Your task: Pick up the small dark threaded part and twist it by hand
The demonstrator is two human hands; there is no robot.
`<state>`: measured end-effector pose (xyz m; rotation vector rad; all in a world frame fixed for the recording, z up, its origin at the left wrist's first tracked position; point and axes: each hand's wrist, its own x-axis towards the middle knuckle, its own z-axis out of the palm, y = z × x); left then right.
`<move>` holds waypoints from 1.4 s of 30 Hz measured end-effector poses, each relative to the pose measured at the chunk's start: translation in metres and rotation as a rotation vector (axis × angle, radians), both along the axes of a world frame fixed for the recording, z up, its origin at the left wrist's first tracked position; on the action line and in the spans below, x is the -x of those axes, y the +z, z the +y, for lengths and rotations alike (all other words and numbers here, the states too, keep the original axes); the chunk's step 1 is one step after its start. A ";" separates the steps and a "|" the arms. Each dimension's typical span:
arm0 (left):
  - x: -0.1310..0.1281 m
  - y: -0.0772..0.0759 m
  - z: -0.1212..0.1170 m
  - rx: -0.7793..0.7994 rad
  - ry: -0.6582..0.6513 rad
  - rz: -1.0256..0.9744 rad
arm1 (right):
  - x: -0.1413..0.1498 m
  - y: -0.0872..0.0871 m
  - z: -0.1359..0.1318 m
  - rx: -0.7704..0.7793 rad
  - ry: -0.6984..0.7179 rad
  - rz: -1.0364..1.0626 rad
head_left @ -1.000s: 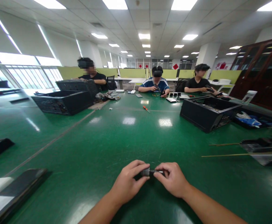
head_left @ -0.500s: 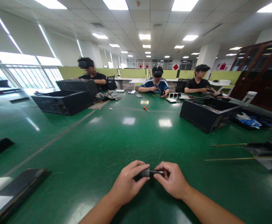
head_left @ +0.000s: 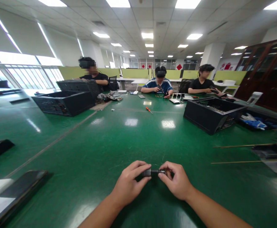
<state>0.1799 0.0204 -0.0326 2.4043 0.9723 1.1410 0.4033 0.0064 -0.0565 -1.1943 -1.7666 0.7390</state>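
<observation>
Both of my hands meet low in the middle of the view, just above the green table [head_left: 133, 139]. My left hand [head_left: 129, 185] pinches the thicker grey end of a small metal part [head_left: 152, 172] between thumb and fingers. My right hand [head_left: 176, 182] pinches the thin dark end of the same part. The part lies level between the two hands. What it is exactly I cannot tell.
A dark flat panel [head_left: 15, 196] lies at the near left. Two open black computer cases [head_left: 64, 103] [head_left: 211, 115] stand farther back. Thin rods [head_left: 242, 146] and dark parts lie at the right. A red screwdriver [head_left: 148, 110] lies mid-table. Three people sit at the far end.
My hands, still holding the small part, have shifted slightly up and away from me. The dark parts at the right edge have slid a little in view.
</observation>
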 end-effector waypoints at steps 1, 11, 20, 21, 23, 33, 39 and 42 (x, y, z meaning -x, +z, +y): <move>0.000 0.000 0.000 0.001 0.000 0.001 | 0.000 0.000 0.000 0.002 0.000 0.002; 0.003 -0.003 0.001 -0.003 0.004 0.000 | -0.002 -0.003 0.001 0.020 0.010 0.038; 0.003 -0.001 0.003 -0.040 0.011 -0.008 | -0.003 -0.004 0.003 0.015 0.022 0.065; 0.003 -0.001 0.003 -0.042 0.012 -0.004 | -0.003 -0.004 0.003 0.014 0.023 0.064; 0.004 0.000 0.003 -0.051 0.014 -0.004 | -0.004 -0.004 0.003 0.014 0.023 0.064; 0.006 0.002 0.003 -0.072 -0.001 -0.018 | -0.009 0.000 0.002 0.000 0.019 0.078; 0.006 0.001 0.004 -0.079 0.011 -0.022 | -0.008 -0.001 0.002 -0.015 0.015 0.090; 0.007 0.001 0.005 -0.084 0.016 -0.022 | -0.009 0.001 0.002 -0.011 0.026 0.102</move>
